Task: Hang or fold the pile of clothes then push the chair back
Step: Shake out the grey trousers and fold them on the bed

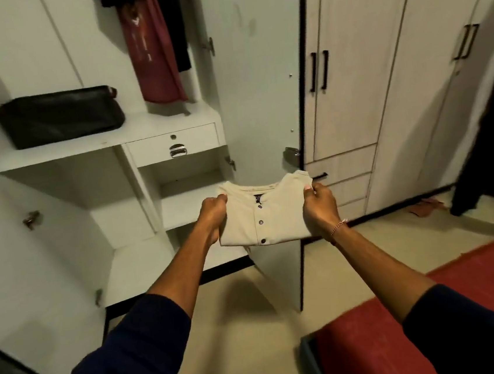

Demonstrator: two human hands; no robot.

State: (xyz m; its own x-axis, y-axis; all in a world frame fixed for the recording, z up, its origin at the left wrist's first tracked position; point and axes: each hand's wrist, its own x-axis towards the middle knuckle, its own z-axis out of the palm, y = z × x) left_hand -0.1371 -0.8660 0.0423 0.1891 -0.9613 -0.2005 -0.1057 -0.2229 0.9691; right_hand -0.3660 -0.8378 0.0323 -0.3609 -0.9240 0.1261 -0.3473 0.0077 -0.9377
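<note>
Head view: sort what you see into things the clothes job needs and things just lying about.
In the job: folded beige shirt, gripped by left hand and right hand; open wardrobe shelf.

Lying about: black bag; hanging maroon garment; red bed.

Single head-worn view (wide-angle, edges bowed). I look forward and down from standing height, facing the open wardrobe; my outstretched hands, left hand and right hand, sit mid-frame at arm's length, floor below, bed corner at lower right.
</note>
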